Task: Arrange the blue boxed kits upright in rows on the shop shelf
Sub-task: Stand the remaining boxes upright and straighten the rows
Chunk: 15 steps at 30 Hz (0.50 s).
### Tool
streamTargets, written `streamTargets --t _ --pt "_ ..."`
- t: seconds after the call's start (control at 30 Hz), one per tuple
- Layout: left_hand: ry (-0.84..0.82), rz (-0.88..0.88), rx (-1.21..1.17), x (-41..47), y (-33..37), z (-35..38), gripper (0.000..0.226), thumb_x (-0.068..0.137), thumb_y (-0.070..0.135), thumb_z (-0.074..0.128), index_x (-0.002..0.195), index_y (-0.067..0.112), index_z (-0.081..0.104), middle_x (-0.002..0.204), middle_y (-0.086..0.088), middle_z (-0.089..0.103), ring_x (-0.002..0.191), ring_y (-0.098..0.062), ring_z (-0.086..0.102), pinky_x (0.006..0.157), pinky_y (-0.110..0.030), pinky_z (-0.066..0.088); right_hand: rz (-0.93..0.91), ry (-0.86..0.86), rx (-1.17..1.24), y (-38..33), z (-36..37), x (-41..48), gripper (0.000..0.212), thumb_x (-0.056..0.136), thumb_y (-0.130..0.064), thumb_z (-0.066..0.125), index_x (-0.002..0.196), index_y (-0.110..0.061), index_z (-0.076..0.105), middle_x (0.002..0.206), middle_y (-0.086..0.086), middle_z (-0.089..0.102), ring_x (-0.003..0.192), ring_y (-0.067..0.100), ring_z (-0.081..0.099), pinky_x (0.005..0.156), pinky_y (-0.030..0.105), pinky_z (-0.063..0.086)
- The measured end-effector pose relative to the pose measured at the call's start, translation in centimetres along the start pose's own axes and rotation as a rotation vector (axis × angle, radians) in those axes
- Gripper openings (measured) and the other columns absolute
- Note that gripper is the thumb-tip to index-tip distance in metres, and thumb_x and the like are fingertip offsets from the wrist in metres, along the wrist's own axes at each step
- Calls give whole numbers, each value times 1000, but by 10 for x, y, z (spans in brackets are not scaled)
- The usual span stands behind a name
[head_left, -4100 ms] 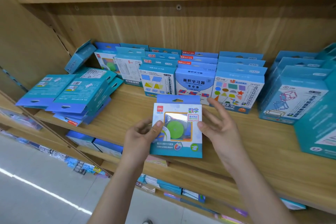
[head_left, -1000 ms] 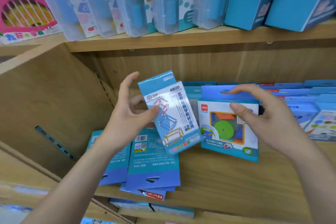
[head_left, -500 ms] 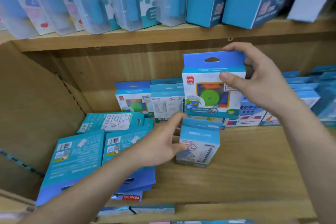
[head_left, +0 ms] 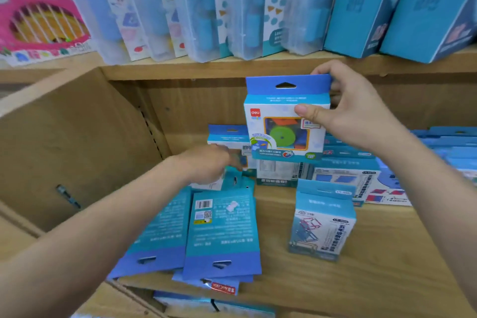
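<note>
My right hand [head_left: 358, 113] holds up a blue boxed kit with a green disc window [head_left: 285, 126], thumb on its front, fingers behind the hang tab. It hangs in the air before the back rows of upright kits [head_left: 343, 178]. My left hand [head_left: 209, 165], blurred, reaches onto a teal kit [head_left: 232, 178] at the far end of the flat-lying stack of kits [head_left: 222, 232]; its grip is unclear. A single kit with a frame drawing [head_left: 322, 222] stands upright alone on the wooden shelf [head_left: 374, 281].
The upper shelf carries clear plastic cases [head_left: 180, 8], tall blue boxes [head_left: 413, 8] and a pink box [head_left: 38, 15]. A wooden side panel [head_left: 77, 150] closes the bay on the left. More kits show on the shelf below [head_left: 214, 304].
My left hand let go of the frame-drawing kit, which now stands alone, and moved back-left onto the flat stack. My right hand still holds the disc kit raised.
</note>
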<state>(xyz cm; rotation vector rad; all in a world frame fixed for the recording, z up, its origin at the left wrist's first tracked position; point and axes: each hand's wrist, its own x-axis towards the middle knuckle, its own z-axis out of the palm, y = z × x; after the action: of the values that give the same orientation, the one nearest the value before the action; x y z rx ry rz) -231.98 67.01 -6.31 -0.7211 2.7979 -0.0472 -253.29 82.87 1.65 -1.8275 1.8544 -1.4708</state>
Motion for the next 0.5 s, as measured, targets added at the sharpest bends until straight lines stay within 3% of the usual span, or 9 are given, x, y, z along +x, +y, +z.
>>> streamTargets --t 0.07,0.2,0.33,0.5 --pt "-200 102 162 20 1 11 62 87 4 41 136 42 42 138 -1 44 122 -27 45 87 -36 46 0 -1 -33 -2 8 -1 41 73 -32 79 96 -35 45 95 -2 66 89 25 66 79 50 53" --pt "-290 258 350 47 9 17 65 86 13 52 140 44 33 142 -1 42 124 -29 43 88 -43 47 7 30 -98 -2 14 -4 39 76 -32 77 95 -31 43 90 -13 62 84 22 65 72 48 53" --pt "-493 131 180 58 6 12 74 81 9 54 142 41 27 143 -5 42 118 -30 48 90 -43 47 38 27 -125 2 15 -7 39 77 -30 76 97 -27 43 89 -15 59 85 21 63 73 47 53" --pt "-565 48 86 69 9 6 72 80 7 65 144 19 33 139 -7 46 121 -27 47 96 -42 46 112 -11 -55 8 19 -10 38 78 -30 75 98 -27 43 95 -12 61 88 15 65 66 46 57"
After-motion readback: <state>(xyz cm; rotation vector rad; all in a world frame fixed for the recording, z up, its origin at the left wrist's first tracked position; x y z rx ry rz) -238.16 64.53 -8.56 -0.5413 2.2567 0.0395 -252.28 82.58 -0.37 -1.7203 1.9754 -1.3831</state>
